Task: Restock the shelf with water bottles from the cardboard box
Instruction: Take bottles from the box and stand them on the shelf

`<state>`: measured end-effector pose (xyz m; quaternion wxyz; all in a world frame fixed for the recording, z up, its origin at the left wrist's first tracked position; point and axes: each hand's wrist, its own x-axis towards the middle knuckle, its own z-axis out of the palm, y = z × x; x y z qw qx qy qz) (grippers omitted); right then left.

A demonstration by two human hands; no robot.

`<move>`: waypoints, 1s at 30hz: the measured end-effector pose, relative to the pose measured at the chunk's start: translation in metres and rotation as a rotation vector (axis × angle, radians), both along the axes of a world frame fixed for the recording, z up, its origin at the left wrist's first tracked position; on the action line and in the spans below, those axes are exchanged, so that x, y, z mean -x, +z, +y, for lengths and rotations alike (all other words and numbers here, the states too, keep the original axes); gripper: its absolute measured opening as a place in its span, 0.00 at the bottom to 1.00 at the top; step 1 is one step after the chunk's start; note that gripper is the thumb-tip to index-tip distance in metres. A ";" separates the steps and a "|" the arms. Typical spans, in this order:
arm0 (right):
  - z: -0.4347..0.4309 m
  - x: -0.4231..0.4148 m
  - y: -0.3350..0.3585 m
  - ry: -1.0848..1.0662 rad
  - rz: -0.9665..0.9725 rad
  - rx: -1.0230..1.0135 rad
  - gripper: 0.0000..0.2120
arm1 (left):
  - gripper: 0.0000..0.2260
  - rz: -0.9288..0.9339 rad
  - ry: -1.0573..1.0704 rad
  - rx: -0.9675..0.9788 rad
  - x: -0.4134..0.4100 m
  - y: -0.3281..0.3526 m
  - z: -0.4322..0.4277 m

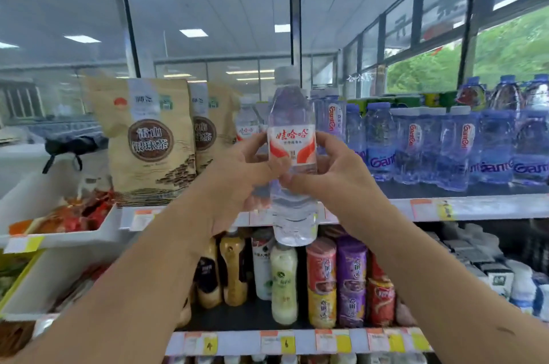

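Note:
I hold a clear water bottle with a red-and-white label and a white cap upright in front of the top shelf. My left hand grips its left side and my right hand grips its right side, thumbs meeting below the label. Behind it on the shelf stands another bottle of the same brand, partly hidden by my left hand. The cardboard box is out of sight.
Two tan tea bags stand left of the bottle on the top shelf. Several blue Ganten water bottles fill the shelf's right side. A white bin of red snack packs sits at left. Drink bottles and cups line the shelf below.

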<state>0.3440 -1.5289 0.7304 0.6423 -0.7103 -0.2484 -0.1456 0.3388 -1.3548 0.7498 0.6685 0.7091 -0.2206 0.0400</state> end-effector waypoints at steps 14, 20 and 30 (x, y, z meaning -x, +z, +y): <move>0.094 -0.150 -0.004 -0.134 0.009 0.152 0.27 | 0.15 0.087 0.067 -0.015 -0.153 -0.010 0.077; 0.105 -0.175 -0.012 -0.265 -0.030 0.289 0.28 | 0.15 0.050 0.112 -0.027 -0.191 -0.016 0.083; 0.109 -0.192 -0.022 -0.469 -0.023 0.479 0.25 | 0.17 -0.012 0.157 -0.077 -0.218 -0.024 0.078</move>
